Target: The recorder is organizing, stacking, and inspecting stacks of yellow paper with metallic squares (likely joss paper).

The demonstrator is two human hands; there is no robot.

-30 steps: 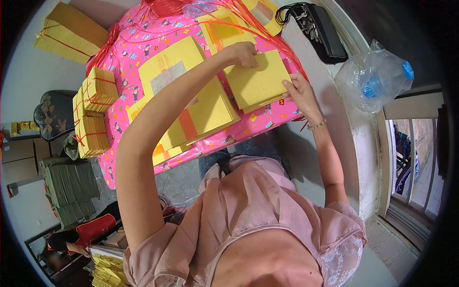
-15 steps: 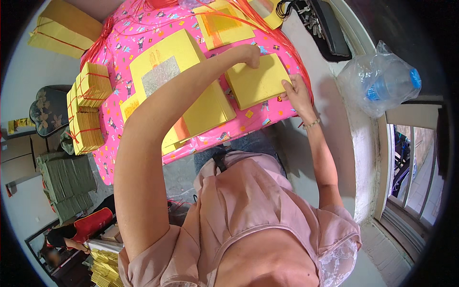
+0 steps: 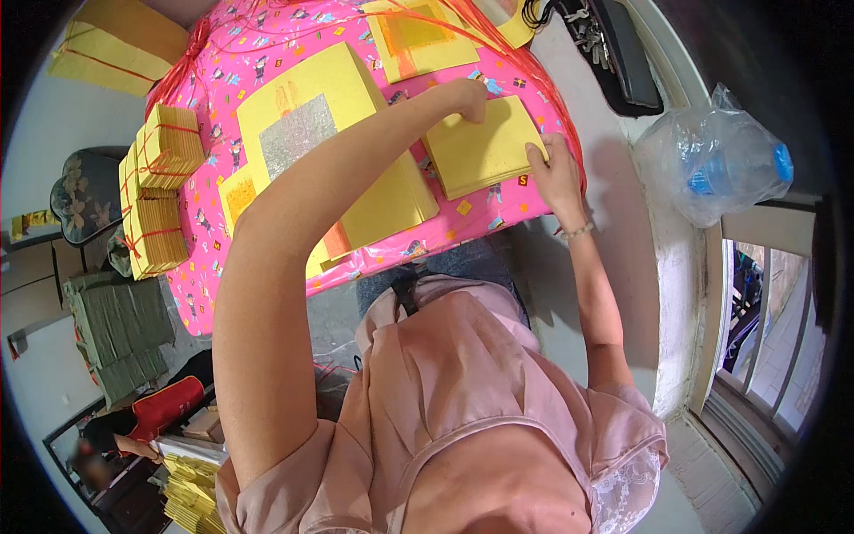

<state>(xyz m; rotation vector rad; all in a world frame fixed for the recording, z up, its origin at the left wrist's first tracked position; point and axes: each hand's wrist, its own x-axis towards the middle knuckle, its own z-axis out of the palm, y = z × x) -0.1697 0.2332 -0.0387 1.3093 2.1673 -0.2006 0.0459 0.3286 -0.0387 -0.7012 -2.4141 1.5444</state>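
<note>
A small stack of folded yellow paper (image 3: 476,147) lies on the pink patterned tablecloth. My left hand (image 3: 469,101) reaches across and rests curled on the stack's far left part; its fingertips are hidden. At the right edge, my right hand (image 3: 558,173) has its thumb against the paper and its other fingers beside the edge. Left of the stack lies a thicker pile of larger yellow sheets (image 3: 391,182), with a silver foil square (image 3: 298,138) on it; my left forearm covers part of this pile. Beyond sits another yellow sheet (image 3: 396,67) with an orange-edged gold patch.
Red strings (image 3: 534,71) trail along the table's far right side. Yellow bundles (image 3: 169,151) tied in red stand at the left edge. A black pouch with keys (image 3: 614,58) and a bagged plastic bottle (image 3: 712,169) are to the right. Another person in red (image 3: 169,408) is at lower left.
The view has shifted slightly. My left hand stays curled on the stack, and my right hand remains at its right edge, with its fingers drawn a little closer together.
</note>
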